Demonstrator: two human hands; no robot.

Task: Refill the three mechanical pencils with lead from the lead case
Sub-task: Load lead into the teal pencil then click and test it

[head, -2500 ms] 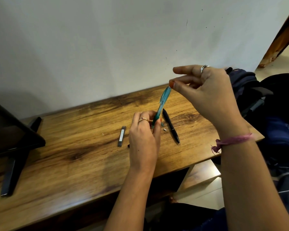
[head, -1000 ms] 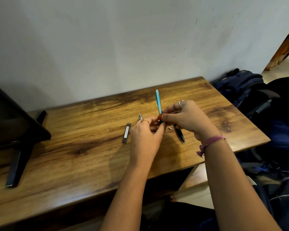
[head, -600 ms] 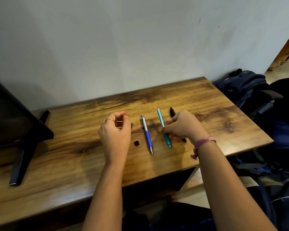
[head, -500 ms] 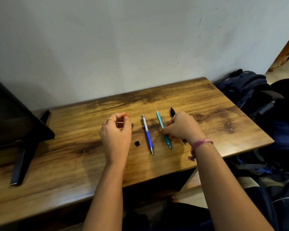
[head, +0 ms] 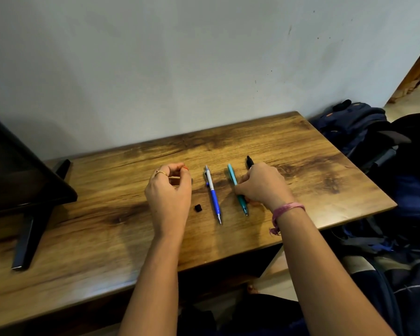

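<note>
Nearest the table's front edge: a small black cap, loose and closing nothing, just left of the blue pencil, itself flat and untouched.

Just beyond, set down beside it, tip toward the front edge: the teal pencil, held upright between both hands a second earlier. Pinned there under the curled fingers and thumb of the right hand. Judged done with for now.

Farther right, mostly hidden by that hand: the black pencil, only its far end showing.

Moved left of the row: the left hand, fingers curled, thumb meeting fingertips over the lead case, of which only a dark sliver showed. Grip on it impossible to tell. Case contents out of sight.
</note>
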